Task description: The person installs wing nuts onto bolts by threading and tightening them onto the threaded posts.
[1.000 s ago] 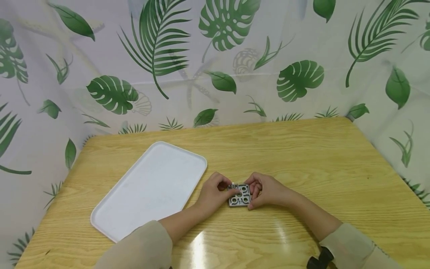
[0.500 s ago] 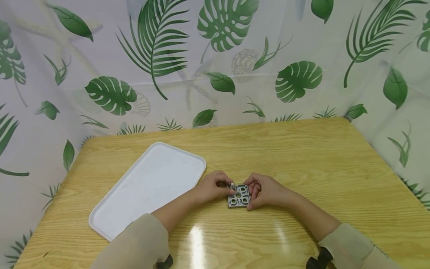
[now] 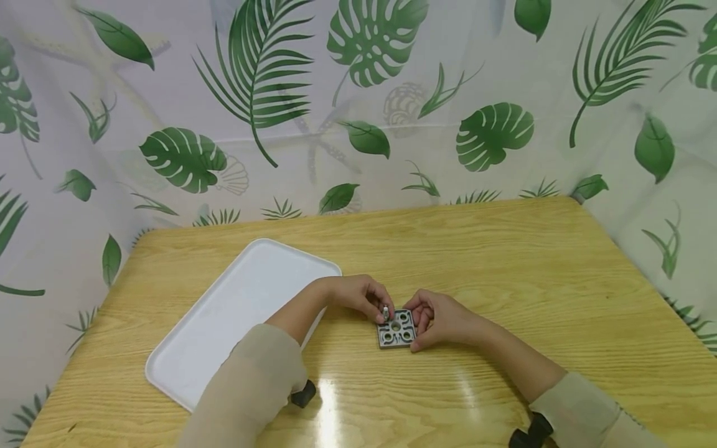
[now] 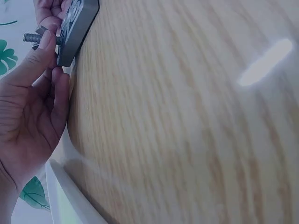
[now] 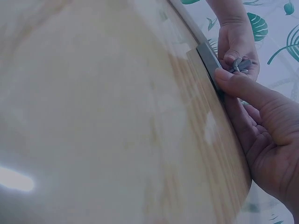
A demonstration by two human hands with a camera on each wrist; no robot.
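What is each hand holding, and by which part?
The left hand pinches the wing nut, apparently by its wings; the right hand grips the plate by its right edge.

I wear pale beige, my left sleeve (image 3: 257, 376) and right sleeve (image 3: 585, 407) both ending partway along the forearms (image 3: 299, 308), a chunky left black fitting (image 3: 304, 394) and right black fitting (image 3: 539, 427) showing beside the cuffs (image 3: 288, 351), my left hand (image 3: 358, 292) and right hand (image 3: 444, 317) bare.
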